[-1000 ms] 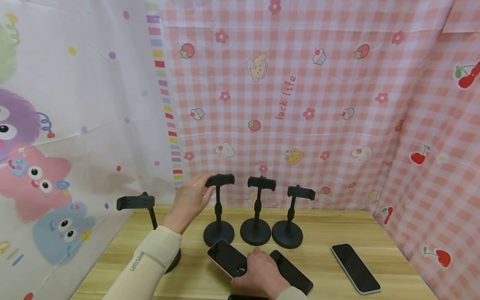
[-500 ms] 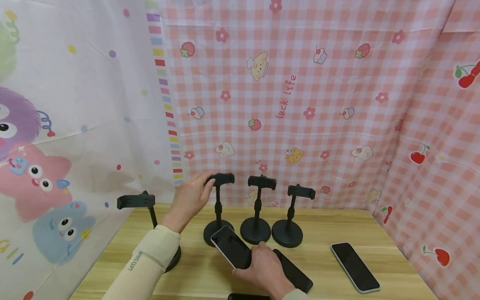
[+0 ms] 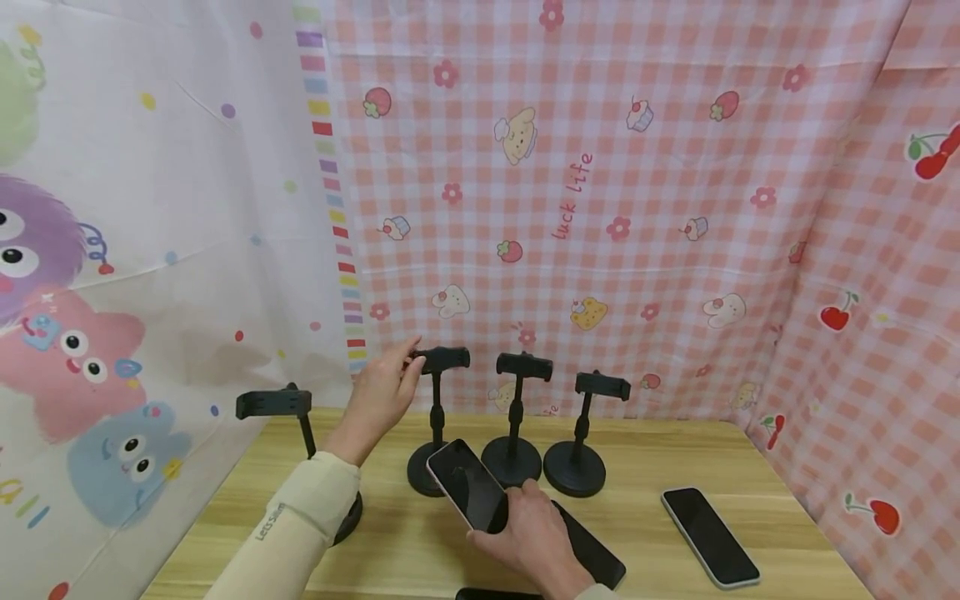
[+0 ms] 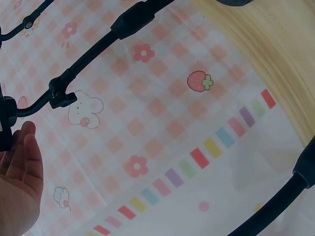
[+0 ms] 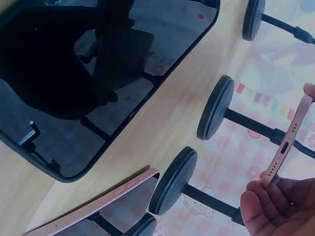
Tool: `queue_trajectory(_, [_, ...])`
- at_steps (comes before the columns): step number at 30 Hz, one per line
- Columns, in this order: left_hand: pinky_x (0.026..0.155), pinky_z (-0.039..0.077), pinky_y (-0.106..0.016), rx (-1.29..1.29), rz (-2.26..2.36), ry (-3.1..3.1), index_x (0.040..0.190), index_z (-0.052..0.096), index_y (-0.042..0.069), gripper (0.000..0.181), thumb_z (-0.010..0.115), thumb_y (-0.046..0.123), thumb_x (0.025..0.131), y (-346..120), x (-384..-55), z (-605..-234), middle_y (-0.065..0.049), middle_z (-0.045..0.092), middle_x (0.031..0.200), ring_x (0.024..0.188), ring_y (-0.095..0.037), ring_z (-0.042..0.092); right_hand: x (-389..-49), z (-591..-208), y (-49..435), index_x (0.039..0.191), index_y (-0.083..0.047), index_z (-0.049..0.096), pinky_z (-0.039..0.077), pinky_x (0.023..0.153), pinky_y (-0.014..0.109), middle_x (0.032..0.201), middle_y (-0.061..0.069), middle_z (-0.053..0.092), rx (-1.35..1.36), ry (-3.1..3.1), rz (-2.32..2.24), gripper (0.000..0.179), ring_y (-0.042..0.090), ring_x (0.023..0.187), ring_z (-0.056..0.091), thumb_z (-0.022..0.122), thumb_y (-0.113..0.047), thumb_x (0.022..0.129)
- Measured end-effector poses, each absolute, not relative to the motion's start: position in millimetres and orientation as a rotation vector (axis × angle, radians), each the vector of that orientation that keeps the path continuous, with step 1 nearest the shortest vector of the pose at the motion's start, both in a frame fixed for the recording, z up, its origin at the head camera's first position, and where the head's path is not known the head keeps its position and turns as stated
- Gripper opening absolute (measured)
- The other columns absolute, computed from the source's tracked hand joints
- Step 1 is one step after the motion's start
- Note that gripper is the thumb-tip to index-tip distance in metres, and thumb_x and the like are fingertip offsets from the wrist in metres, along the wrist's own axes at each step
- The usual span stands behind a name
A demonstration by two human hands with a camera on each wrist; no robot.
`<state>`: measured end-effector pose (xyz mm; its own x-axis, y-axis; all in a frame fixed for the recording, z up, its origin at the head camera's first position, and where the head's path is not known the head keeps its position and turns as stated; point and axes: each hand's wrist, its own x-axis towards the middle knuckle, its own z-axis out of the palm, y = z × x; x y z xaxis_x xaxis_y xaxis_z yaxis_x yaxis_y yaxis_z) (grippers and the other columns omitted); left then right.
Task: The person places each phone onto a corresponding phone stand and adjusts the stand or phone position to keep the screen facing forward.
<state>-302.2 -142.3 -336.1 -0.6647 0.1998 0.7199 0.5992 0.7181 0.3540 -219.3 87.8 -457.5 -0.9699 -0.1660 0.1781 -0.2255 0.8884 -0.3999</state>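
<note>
My left hand (image 3: 382, 396) holds the left end of the clamp on a black phone stand (image 3: 437, 414), the thumb in front of it. In the left wrist view the left hand (image 4: 22, 182) has its fingers against the clamp, which is cut off by the edge. My right hand (image 3: 531, 537) grips a pink-edged smartphone (image 3: 468, 486) by its lower end. The phone is raised and tilted, dark screen up, before that stand's base. The right wrist view has the right hand (image 5: 275, 206) around the edges of the phone (image 5: 289, 140).
Two more black stands (image 3: 516, 417) (image 3: 581, 433) stand to the right, another stand (image 3: 273, 404) at left. On the wooden table (image 3: 645, 467) lie a phone (image 3: 592, 550) beside my right hand, a white-edged phone (image 3: 711, 537) and a front-edge phone (image 3: 495, 594). Cloth hangs behind.
My right hand has lifted the smartphone off the table area and moved it slightly up and right. My left hand stays at the clamp, its fingers shifting a little.
</note>
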Motion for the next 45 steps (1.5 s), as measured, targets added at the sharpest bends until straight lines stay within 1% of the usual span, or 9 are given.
queue_trajectory(1, [0.079, 0.055, -0.046, -0.593, -0.786, -2.259, 0.136, 0.056, -0.002, 0.038, 0.057, 0.015, 0.102, -142, -302, -336, -0.021, 0.067, 0.112, 0.092, -0.031, 0.067, -219, -457, 88, 0.100, 0.002, 0.068, 0.049, 0.067, 0.041, 0.085, 0.005, 0.048, 0.303, -2.905, 0.641, 0.077, 0.018, 0.073, 0.051, 0.078, -0.066, 0.066])
queue_trajectory(7, [0.085, 0.053, -0.048, -0.581, -0.834, -2.281, 0.133, 0.059, -0.001, 0.036, 0.056, 0.017, 0.102, -142, -302, -336, -0.021, 0.066, 0.119, 0.098, -0.032, 0.066, -218, -452, 88, 0.107, 0.003, 0.067, 0.046, 0.063, 0.035, 0.087, 0.005, 0.050, 0.285, -2.852, 0.645, 0.080, 0.016, 0.072, 0.047, 0.077, -0.066, 0.068])
queue_trajectory(13, [0.084, 0.053, -0.047, -0.609, -0.846, -2.264, 0.132, 0.061, 0.001, 0.034, 0.057, 0.016, 0.102, -141, -302, -337, -0.019, 0.067, 0.119, 0.098, -0.032, 0.066, -216, -447, 87, 0.117, 0.002, 0.066, 0.044, 0.062, 0.032, 0.089, 0.004, 0.050, 0.235, -2.795, 0.701, 0.084, 0.014, 0.071, 0.046, 0.076, -0.066, 0.070])
queue_trajectory(16, [0.086, 0.053, -0.048, -0.614, -0.848, -2.253, 0.131, 0.062, 0.000, 0.033, 0.058, 0.015, 0.102, -141, -303, -338, -0.019, 0.066, 0.122, 0.102, -0.033, 0.066, -215, -445, 87, 0.118, 0.001, 0.066, 0.045, 0.062, 0.031, 0.090, 0.004, 0.051, 0.223, -2.755, 0.718, 0.083, 0.013, 0.070, 0.046, 0.076, -0.066, 0.070])
queue_trajectory(21, [0.087, 0.053, -0.049, -0.610, -0.846, -2.245, 0.129, 0.063, 0.000, 0.032, 0.058, 0.014, 0.101, -142, -303, -339, -0.020, 0.066, 0.122, 0.104, -0.034, 0.066, -214, -440, 84, 0.119, 0.000, 0.066, 0.045, 0.061, 0.030, 0.091, 0.004, 0.051, 0.226, -2.703, 0.726, 0.083, 0.012, 0.071, 0.046, 0.075, -0.068, 0.071])
queue_trajectory(27, [0.090, 0.052, -0.049, -0.616, -0.840, -2.231, 0.128, 0.064, 0.000, 0.031, 0.059, 0.014, 0.101, -142, -302, -339, -0.019, 0.066, 0.123, 0.108, -0.034, 0.065, -214, -436, 81, 0.119, -0.002, 0.067, 0.045, 0.064, 0.030, 0.093, 0.003, 0.053, 0.192, -2.624, 0.765, 0.082, 0.012, 0.074, 0.047, 0.076, -0.067, 0.071])
queue_trajectory(36, [0.087, 0.053, -0.048, -0.628, -0.849, -2.200, 0.128, 0.065, 0.000, 0.031, 0.059, 0.014, 0.101, -143, -303, -343, -0.019, 0.067, 0.120, 0.104, -0.033, 0.066, -213, -431, 75, 0.116, -0.002, 0.068, 0.045, 0.066, 0.031, 0.093, 0.002, 0.053, 0.177, -2.527, 0.819, 0.080, 0.012, 0.075, 0.046, 0.076, -0.067, 0.071])
queue_trajectory(45, [0.081, 0.054, -0.048, -0.618, -0.846, -2.172, 0.126, 0.065, -0.001, 0.030, 0.059, 0.013, 0.101, -142, -304, -346, -0.019, 0.069, 0.116, 0.092, -0.029, 0.066, -216, -425, 70, 0.114, -0.004, 0.069, 0.044, 0.066, 0.031, 0.091, 0.000, 0.051, 0.217, -2.439, 0.855, 0.074, 0.012, 0.075, 0.045, 0.079, -0.063, 0.071])
